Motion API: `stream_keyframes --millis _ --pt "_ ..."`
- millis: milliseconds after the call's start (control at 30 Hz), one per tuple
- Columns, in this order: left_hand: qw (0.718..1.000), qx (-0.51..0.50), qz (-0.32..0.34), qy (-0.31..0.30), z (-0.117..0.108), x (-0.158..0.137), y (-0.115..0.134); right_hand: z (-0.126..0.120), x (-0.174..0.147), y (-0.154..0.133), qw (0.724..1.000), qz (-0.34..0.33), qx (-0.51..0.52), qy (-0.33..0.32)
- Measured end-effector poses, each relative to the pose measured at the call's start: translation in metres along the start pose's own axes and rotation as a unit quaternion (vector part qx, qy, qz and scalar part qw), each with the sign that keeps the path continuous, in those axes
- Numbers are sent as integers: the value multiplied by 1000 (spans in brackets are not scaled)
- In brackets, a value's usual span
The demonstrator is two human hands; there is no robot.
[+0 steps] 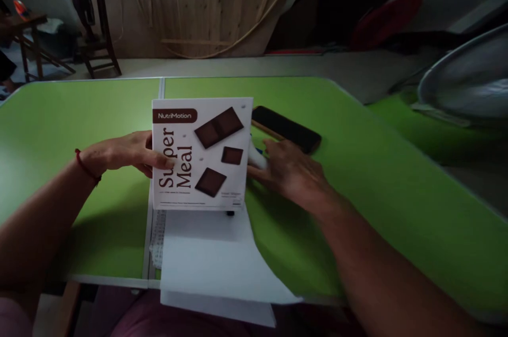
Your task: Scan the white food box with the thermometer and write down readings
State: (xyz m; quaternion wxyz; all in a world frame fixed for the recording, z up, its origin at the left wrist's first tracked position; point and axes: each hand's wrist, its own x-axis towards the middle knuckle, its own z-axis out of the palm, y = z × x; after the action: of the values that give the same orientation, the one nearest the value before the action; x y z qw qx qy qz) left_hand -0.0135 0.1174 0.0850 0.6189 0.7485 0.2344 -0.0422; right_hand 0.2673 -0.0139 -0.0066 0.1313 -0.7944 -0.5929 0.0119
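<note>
The left hand (127,154) clamps the 9 o'clock edge of the white Super Meal box (201,154), held upright at the green table's (377,178) centre. It looks light, stiff and smooth; its side edges offer the surest hold. The right hand (289,173) rests at 3 o'clock, fingers loosely curled near a small white object (254,157); whether it grips is unclear. A dark phone (288,128) lies at 2 o'clock and white paper (214,257) at 6 o'clock.

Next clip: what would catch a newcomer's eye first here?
A white NutriMotion Super Meal box with brown chocolate squares printed on it stands out mid-table against the bright green table. The left hand grips its left edge, and the right hand rests at its right side beside a small white object. White paper lies in front of the box, hanging over the near edge; a dark phone lies behind the right hand.
</note>
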Motion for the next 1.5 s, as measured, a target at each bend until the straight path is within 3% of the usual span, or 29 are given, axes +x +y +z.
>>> stream_keyframes --millis 67,100,167,233,300,333,367,433,567,700,833,1067,1300,1500 --pt "1000 -6 1 -1 -1 1 -1 1 5 0 994 47 61 -78" --pt "1000 -7 0 0 -1 1 -2 0 5 -1 989 68 110 -78" --pt "1000 -6 0 0 -1 2 -2 -7 1 -7 968 100 232 3" --pt "1000 6 9 -7 -1 2 -2 -19 -10 -15 908 98 391 114" --pt "1000 22 14 -13 0 3 -1 -34 -28 -25 811 49 560 160" --pt "999 28 11 -14 1 3 0 -40 -37 -29 758 8 642 119" --pt "999 33 5 -12 2 3 1 -46 -46 -33 721 -35 688 73" --pt "999 43 -7 -7 4 3 4 -52 -62 -40 689 -87 719 28" --pt "997 75 -13 7 7 1 11 -45 -72 -48 672 -78 732 -74" --pt "994 104 -16 9 6 0 13 -36 -67 -54 682 -44 721 -112" --pt "993 117 1 -4 5 1 11 -35 -65 -57 703 -37 701 -116" --pt "990 137 41 -8 7 0 12 -32 -71 -56 710 -31 694 -114" --pt "990 140 14 -4 9 0 15 -33 -71 -59 702 -26 703 -105" --pt "990 137 30 -8 9 0 14 -35 -69 -60 703 -35 703 -103"
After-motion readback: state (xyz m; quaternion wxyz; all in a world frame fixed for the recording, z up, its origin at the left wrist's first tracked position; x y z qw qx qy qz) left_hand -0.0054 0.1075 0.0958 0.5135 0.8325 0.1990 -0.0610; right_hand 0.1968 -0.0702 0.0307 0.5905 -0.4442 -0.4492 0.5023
